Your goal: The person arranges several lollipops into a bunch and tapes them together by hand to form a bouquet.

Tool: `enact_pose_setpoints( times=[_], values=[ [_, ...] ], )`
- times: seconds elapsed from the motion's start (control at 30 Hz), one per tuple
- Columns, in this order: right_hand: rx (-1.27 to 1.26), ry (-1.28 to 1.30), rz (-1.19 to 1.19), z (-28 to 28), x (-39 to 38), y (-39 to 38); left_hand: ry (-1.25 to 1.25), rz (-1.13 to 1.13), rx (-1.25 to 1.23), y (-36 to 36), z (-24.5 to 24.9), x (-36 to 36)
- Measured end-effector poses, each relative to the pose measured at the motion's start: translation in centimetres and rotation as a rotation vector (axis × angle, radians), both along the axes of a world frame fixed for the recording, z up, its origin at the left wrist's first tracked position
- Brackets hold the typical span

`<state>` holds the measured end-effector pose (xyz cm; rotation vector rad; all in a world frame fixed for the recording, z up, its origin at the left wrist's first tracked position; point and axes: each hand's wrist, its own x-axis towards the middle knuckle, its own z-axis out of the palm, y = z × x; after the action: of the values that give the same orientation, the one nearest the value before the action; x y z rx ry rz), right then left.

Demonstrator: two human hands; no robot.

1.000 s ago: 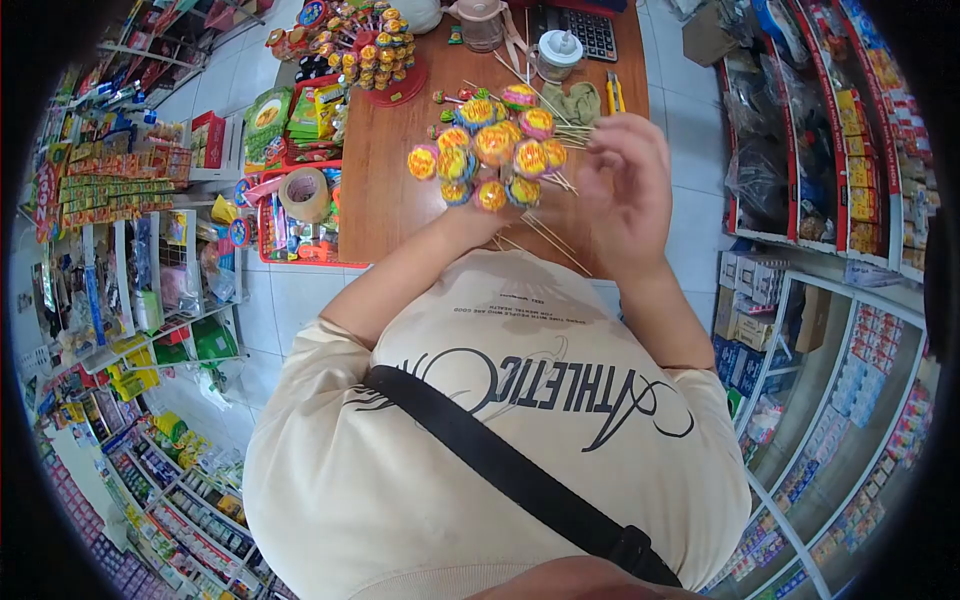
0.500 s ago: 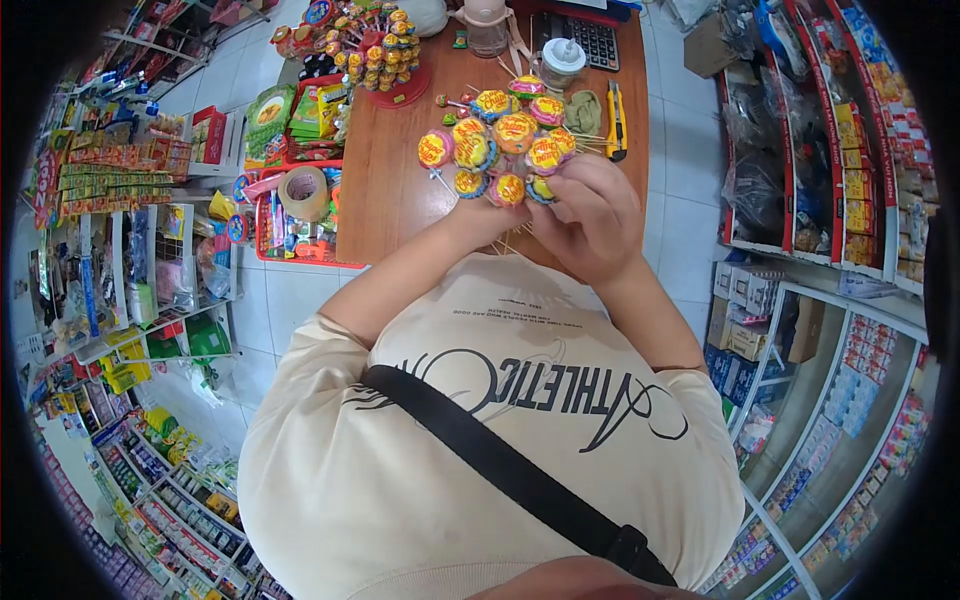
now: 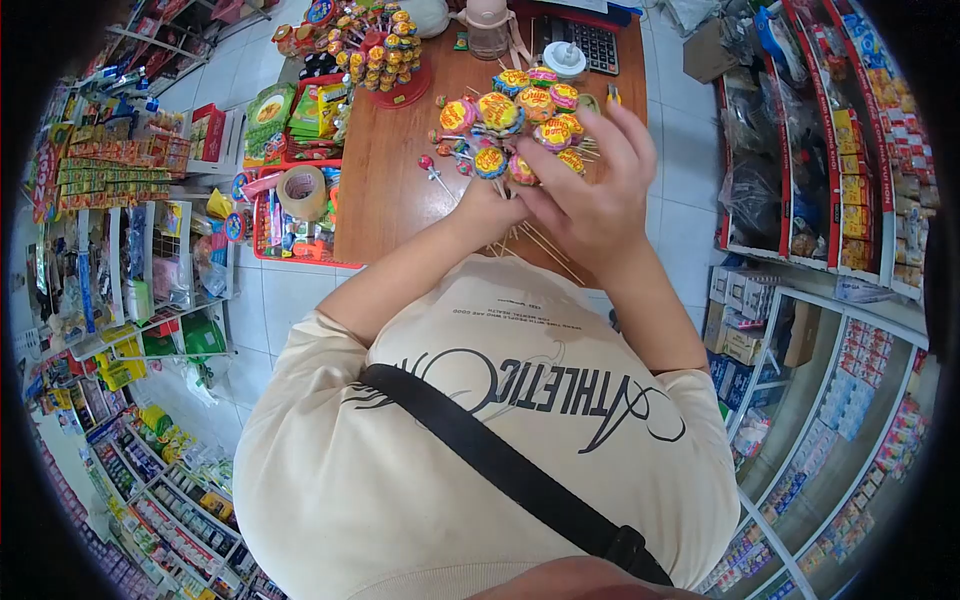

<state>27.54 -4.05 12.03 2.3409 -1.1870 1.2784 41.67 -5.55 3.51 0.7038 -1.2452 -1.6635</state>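
Note:
My left hand (image 3: 490,208) is closed around the sticks of a bunch of lollipops (image 3: 500,112) in bright round wrappers. The thin sticks (image 3: 545,245) fan out below the fist, toward my shirt. Against the right side of the bunch, my right hand (image 3: 600,195) has its fingers apart, with the index finger and thumb close to the lower candy heads; whether they press on one is hard to see. A single small lollipop (image 3: 428,163) lies left of the bunch on the wooden table (image 3: 385,180). Behind the right fingers a yellow utility knife (image 3: 614,94) is mostly hidden.
A lollipop stand (image 3: 380,60) with a red base is at the table's far left. Farther back are a white-lidded cup (image 3: 565,58), a calculator (image 3: 597,50) and a bottle (image 3: 487,30). A tape roll (image 3: 305,192) sits on a red basket (image 3: 262,235) at left. Stocked shelves flank both sides.
My right hand has opened from a pinch at the lower lollipops and shifted right, its fingers spreading over the knife. The bunch has tilted away and more sticks show below my left hand.

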Motion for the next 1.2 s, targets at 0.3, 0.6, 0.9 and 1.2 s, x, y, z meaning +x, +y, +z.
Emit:
enact_pose_setpoints(
  times=[0.3, 0.6, 0.9, 1.2],
  values=[
    [0.029, -0.045, 0.145, 0.5, -0.6, -1.4, -0.070, -0.048, 0.069, 0.2, 0.2, 0.1],
    [-0.066, 0.084, 0.014, -0.1, 0.2, -1.0, -0.180, 0.067, 0.044, -0.5, -1.0, -0.1],
    [-0.079, 0.032, -0.023, 0.5, -0.5, -2.6, -0.350, 0.066, -0.026, -0.9, -1.1, -0.6],
    [0.055, 0.024, 0.019, 0.7, -0.6, -3.2, -0.335, 0.100, -0.059, -0.7, 0.7, -0.7]
  ],
)
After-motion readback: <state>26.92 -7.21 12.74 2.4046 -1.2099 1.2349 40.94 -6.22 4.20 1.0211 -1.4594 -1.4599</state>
